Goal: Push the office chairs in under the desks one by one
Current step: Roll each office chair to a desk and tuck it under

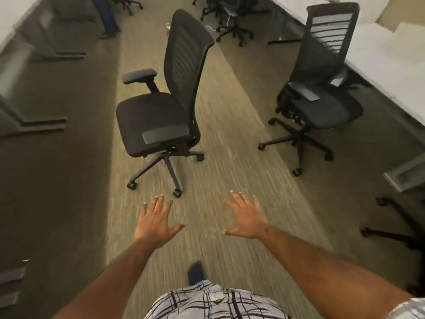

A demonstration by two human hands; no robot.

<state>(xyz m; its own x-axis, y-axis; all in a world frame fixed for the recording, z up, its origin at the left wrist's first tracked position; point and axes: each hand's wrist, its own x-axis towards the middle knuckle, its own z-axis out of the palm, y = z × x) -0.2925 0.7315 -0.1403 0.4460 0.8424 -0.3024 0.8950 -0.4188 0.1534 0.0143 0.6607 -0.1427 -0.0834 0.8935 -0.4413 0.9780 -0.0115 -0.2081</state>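
A black mesh-backed office chair stands in the middle of the carpeted aisle, its seat facing left and away from any desk. A second black office chair stands at the right, close to the white desk, seat partly toward it. My left hand and my right hand are stretched out in front of me with fingers spread, palms down. Both hover over the carpet short of the middle chair and touch nothing.
Desk legs and feet line the left side of the aisle. More chair bases crowd the far end. Another chair base sits at the right edge under a desk. Open carpet lies between me and the chairs.
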